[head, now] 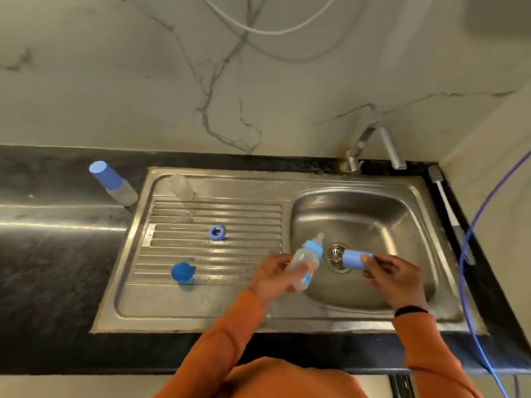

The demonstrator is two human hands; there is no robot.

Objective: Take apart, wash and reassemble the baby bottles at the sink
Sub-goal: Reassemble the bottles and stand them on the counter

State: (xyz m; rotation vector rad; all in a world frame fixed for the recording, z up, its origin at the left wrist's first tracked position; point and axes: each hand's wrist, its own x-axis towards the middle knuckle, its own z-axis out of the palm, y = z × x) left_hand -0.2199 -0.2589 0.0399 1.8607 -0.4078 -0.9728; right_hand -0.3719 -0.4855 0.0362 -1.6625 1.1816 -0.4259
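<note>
Over the sink [359,208], the bottle [303,267] is being gripped by the left hand [273,278] and its cap [353,258] pinched by the right hand [393,275], best kept firmly apart.

Soft, rather dim indoor light with a yellowish-green cast fills the scene. The stainless steel sink [287,317] catches it in pale streaks along the ribs of the draining board and in a bright patch on the far wall of the basin. The dark polished stone surface [57,254] carries two long white bands of glare on the left. A grey shadow lies blurred in the top right corner. The wide lens bows the surface's edges and leans the clear bottle with the blue cap [113,183] outward. The whole picture is soft, and both hands are slightly smeared.
</note>
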